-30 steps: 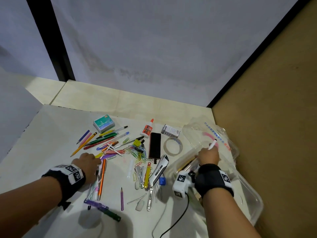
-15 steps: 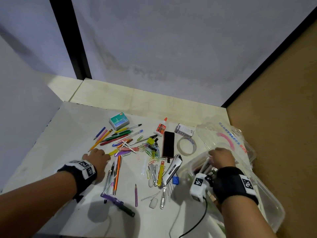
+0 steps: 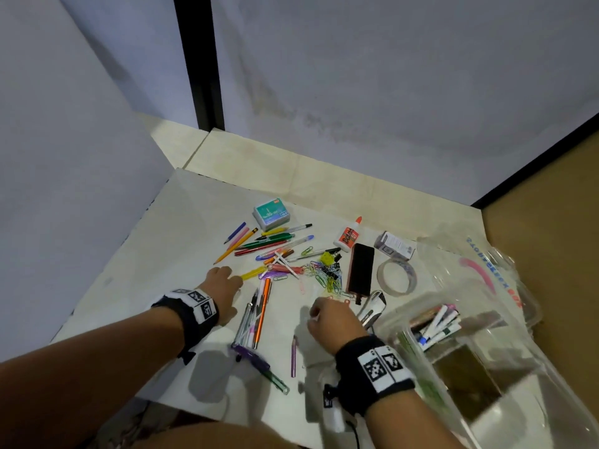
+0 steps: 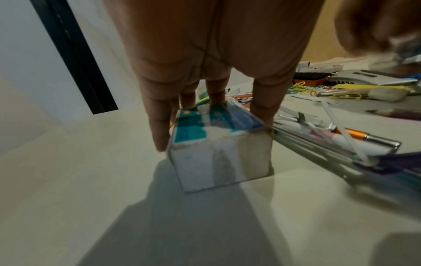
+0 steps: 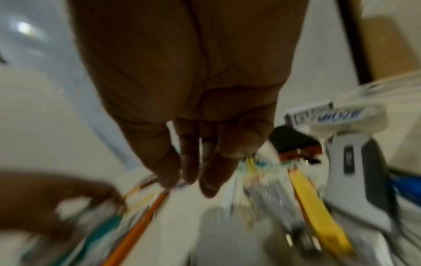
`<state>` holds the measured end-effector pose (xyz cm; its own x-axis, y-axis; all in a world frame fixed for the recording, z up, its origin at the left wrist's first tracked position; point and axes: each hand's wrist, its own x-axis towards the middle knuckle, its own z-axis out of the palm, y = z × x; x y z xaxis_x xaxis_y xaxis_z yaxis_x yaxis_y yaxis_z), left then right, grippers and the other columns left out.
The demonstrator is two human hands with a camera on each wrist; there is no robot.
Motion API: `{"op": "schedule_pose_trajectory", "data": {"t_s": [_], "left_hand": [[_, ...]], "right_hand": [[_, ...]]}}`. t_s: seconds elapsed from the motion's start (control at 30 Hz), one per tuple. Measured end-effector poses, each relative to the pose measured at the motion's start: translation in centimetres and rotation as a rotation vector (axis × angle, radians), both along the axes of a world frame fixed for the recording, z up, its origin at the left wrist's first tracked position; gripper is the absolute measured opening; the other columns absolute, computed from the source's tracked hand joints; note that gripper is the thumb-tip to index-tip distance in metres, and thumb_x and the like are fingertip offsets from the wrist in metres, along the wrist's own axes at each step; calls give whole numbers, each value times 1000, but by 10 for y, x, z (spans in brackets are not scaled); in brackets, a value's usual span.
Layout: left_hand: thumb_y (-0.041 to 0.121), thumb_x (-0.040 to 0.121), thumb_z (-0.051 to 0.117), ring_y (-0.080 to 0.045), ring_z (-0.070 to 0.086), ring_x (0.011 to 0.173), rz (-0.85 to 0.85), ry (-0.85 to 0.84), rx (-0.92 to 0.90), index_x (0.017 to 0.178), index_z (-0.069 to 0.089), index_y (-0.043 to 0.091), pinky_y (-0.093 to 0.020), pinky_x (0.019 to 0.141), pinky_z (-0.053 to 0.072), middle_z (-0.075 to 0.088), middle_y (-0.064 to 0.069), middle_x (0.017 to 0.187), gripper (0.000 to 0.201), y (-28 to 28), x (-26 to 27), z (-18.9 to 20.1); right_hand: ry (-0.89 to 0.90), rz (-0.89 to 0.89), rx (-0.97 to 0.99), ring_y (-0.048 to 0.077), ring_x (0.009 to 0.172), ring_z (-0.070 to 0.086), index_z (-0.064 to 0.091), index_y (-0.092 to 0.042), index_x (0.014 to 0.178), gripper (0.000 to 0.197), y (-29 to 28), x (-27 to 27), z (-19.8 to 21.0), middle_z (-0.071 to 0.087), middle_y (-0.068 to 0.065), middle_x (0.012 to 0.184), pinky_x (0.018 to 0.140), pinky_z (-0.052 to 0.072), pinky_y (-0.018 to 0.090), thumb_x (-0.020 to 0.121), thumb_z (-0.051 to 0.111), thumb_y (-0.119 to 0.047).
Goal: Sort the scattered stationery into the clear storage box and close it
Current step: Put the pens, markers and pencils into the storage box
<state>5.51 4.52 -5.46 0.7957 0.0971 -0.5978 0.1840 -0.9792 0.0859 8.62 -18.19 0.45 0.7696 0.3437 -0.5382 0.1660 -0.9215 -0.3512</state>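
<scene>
- Left hand (image 3: 223, 286), left of centre in the head view, is down on the white bench (image 3: 139, 273) at the left edge of the stationery pile.
- In the left wrist view its fingers (image 4: 159, 126) reach down and clamp a small teal-labelled box (image 4: 218, 153) from both sides, thumb on the right; the box bottom looks to be on the bench.
- That box is hidden under the hand in the head view.
- Right hand (image 3: 330, 320), centre of the frame, hangs above the bench, just below the paper clips (image 3: 327, 275) and next to the grey stapler (image 3: 372, 307).
- Right wrist view is blurred: its fingers (image 5: 189, 162) point down, bunched with the thumb close. Can't tell if they're holding anything.
- Clear storage box (image 3: 505, 361), lower right of the frame, is open, with markers (image 3: 440, 322) lying in its far end.
- Clear lid (image 3: 479, 267) is off, lying just beyond the box at the right edge.
- Still loose on the bench:
  - green staples box (image 3: 270, 213) at the top of the pile
  - coloured pens and pencils (image 3: 269, 244) just below it
  - glue bottle (image 3: 348, 236)
  - black eraser (image 3: 359, 268)
  - tape roll (image 3: 396, 276)
  - small carton (image 3: 393, 249)
- Orange pen (image 3: 263, 306) and a few grey pens lie between the two hands.
- Purple pencil (image 3: 293, 354) lies just below the right hand.
</scene>
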Motion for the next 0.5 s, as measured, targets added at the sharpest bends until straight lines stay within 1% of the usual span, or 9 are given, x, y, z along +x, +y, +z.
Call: {"op": "schedule_pose_trajectory", "data": {"t_s": [0.07, 0.13, 0.2, 0.33, 0.43, 0.5], "left_hand": [[37, 83, 62, -31, 21, 141, 34, -15, -36, 143, 31, 21, -38, 116, 25, 20, -12, 153, 70, 2, -5, 0], [34, 88, 59, -28, 13, 145, 54, -25, -88, 146, 27, 21, -36, 118, 20, 12, -11, 156, 67, 6, -9, -2], [29, 91, 57, -27, 12, 146, 46, -31, -135, 147, 25, 22, -36, 118, 19, 10, -10, 157, 65, 11, -11, -2], [26, 91, 57, -27, 12, 146, 14, -16, -160, 148, 22, 26, -38, 119, 20, 12, -8, 158, 67, 20, -16, 0], [26, 91, 58, -26, 10, 147, 19, -51, -145, 148, 21, 25, -37, 119, 20, 13, -8, 157, 68, 20, -20, 2], [25, 91, 58, -25, 8, 147, 12, -89, -125, 148, 22, 24, -37, 119, 18, 13, -7, 158, 68, 17, -21, 2]], "right_hand": [[113, 162, -113, 28, 105, 59, 58, -11, 109, 23, 12, -15, -16, 63, 11, 111, 86, 47, 33, 87, 54, -17], [136, 221, -165, 30, 102, 61, 54, -10, 109, 25, 16, -24, -29, 62, 12, 105, 82, 48, 35, 85, 55, -15], [106, 234, -171, 31, 101, 61, 48, -8, 113, 28, 16, -27, -36, 59, 14, 103, 79, 48, 35, 85, 50, -10], [41, 241, -183, 29, 106, 60, 40, -6, 123, 34, 16, -22, -43, 59, 15, 115, 85, 48, 35, 89, 39, -1], [18, 186, -184, 28, 112, 57, 45, -4, 122, 32, 24, -16, -46, 58, 14, 120, 91, 46, 31, 90, 41, -6], [7, 138, -139, 25, 114, 55, 49, -3, 120, 31, 34, -11, -44, 55, 14, 123, 94, 43, 27, 92, 39, -9]]}}
